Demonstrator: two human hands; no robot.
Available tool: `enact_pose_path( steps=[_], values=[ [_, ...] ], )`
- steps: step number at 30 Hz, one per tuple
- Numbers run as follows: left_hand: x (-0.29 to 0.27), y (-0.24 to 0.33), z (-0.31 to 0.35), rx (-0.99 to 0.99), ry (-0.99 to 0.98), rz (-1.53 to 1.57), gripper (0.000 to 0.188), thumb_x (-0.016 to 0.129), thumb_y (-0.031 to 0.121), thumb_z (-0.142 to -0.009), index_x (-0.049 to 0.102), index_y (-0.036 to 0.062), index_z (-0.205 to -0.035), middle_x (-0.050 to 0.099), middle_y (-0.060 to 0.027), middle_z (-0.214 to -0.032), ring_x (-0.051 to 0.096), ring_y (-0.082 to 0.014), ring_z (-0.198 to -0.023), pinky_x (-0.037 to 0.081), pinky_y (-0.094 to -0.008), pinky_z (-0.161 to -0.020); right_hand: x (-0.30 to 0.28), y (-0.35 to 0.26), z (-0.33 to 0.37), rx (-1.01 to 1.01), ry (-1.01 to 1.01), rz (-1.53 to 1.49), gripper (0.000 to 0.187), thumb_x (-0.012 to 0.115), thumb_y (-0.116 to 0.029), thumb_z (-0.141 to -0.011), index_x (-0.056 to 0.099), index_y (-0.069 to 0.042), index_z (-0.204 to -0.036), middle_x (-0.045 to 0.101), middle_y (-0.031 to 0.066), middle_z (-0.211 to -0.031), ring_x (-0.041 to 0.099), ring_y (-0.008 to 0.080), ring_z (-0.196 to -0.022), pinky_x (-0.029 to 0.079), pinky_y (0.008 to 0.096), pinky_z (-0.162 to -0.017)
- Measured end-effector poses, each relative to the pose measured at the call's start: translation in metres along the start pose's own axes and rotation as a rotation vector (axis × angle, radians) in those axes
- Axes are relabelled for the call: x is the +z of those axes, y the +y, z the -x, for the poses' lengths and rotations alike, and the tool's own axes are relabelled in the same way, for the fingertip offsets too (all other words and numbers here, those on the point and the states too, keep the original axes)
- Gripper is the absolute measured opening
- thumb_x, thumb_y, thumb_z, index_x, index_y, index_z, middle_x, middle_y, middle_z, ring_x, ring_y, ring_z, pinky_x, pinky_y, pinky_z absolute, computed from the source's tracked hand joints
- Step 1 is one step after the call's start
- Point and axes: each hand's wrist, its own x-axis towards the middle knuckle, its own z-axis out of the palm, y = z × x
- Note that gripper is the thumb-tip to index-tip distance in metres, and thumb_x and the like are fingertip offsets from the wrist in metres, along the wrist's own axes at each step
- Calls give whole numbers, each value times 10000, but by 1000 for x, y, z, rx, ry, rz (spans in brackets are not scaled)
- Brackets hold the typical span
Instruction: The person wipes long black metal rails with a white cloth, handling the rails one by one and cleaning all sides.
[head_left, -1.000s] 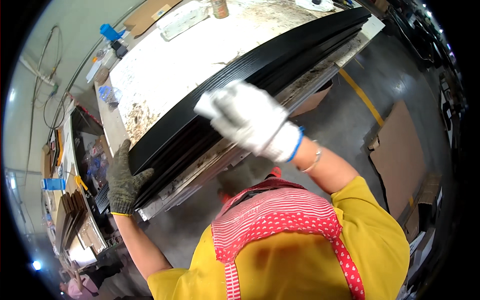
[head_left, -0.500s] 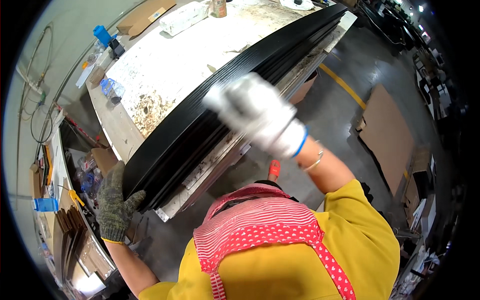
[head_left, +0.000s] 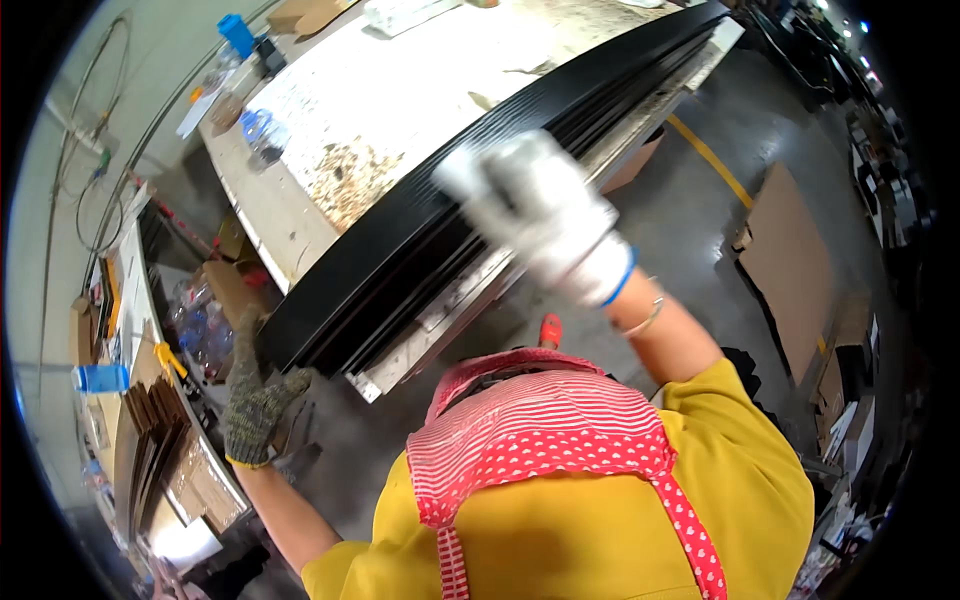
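Note:
A stack of long black ribbed strips (head_left: pixel 400 215) lies slantwise along the near edge of a white, stained worktable (head_left: pixel 400 80). My right hand (head_left: pixel 545 205), in a white glove with a blue cuff edge, is over the middle of the top strip. Its fingers look curled round something pale, but motion blur hides what it is. My left hand (head_left: pixel 258 405), in a grey-green knit glove, is at the near left end of the stack. Its fingers point up and its thumb is spread, with nothing held; whether it touches the strip ends is unclear.
Brown granules (head_left: pixel 350 185) and a clear bottle (head_left: pixel 265 130) are on the table's left part. A side bench (head_left: pixel 160 350) with brown strips (head_left: pixel 150 420) stands at left, beside a box of bottles (head_left: pixel 205 325). Flat cardboard (head_left: pixel 790 265) is on the floor at right.
The view has shifted, so the table and stack sit further right and lower. My left hand's grip on the stack end has loosened. My right hand remains over the strip's middle, still blurred.

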Motion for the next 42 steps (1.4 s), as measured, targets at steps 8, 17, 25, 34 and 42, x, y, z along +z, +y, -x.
enact_pose_path(
  steps=[8, 17, 25, 34, 42],
  values=[
    [2, -18, -13, 29, -10, 102, 887, 868, 18, -633, 482, 37, -1431, 555, -106, -1407, 515, -209, -1284, 392, -354, -1125, 27, -81, 3, -97, -132, -97, 273, 668, -149, -785, 594, -47, -1027, 574, 139, -881, 594, 298, -849, 530, 405, -715],
    [27, -71, -13, 160, -8, 700, 800, 816, 95, -793, 417, 37, -1485, 532, -98, -1409, 521, -198, -1268, 541, -337, -965, 64, -138, -19, -222, -309, -331, 170, 633, -155, -808, 599, -70, -951, 591, 135, -883, 652, 308, -811, 551, 432, -697],
    [45, -85, -14, 176, 138, 537, 768, 752, 85, -827, 387, 27, -1500, 555, -118, -1389, 522, -181, -1273, 395, -326, -1092, 91, -188, -18, -216, -478, -443, 327, 737, -115, -771, 570, -89, -1051, 558, 125, -890, 623, 314, -764, 552, 418, -665],
    [80, -80, 77, 195, 355, 221, 272, 752, 130, -859, 681, 47, -1109, 717, -100, -995, 693, -226, -890, 565, -330, -776, 48, -97, -68, -51, -433, -498, 291, 724, -112, -876, 653, -37, -1147, 620, 126, -1022, 635, 249, -896, 526, 329, -821],
    [77, 48, 30, 596, 41, -259, 500, 728, 287, -830, 596, 137, -1288, 498, -169, -1419, 639, -335, -1081, 537, -445, -880, 89, -116, -102, -507, -730, -495, 285, 709, -132, -835, 651, -13, -1087, 633, 152, -1045, 623, 361, -979, 509, 387, -866]
  ],
)
